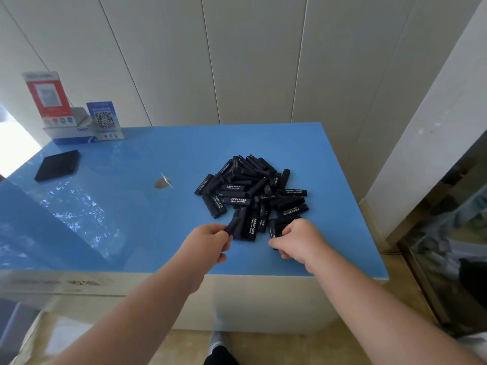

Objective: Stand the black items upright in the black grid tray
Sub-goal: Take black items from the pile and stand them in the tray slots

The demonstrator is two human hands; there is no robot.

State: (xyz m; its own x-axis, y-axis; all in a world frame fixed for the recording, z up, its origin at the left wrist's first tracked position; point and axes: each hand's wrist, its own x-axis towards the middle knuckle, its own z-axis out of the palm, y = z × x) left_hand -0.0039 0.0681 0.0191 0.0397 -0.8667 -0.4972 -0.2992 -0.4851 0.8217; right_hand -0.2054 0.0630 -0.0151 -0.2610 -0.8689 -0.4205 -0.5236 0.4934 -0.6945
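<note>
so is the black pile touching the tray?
Apart. The head view shows bare blue tabletop between the pile of black items and the black tray at far left.

glossy blue tabletop (158,227), seemingly matt black items (250,188)

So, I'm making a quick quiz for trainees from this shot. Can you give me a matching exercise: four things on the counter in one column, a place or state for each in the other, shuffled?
Things:
1. black grid tray
2. pile of black items
3. blue QR card
4. left hand

Places or states:
A. standing at the back left of the blue counter
B. pinching an item at the pile's near edge
C. lying flat, far left, apart from the pile
D. heaped loose, none upright, right of centre

Pairs: 1-C, 2-D, 3-A, 4-B
</note>
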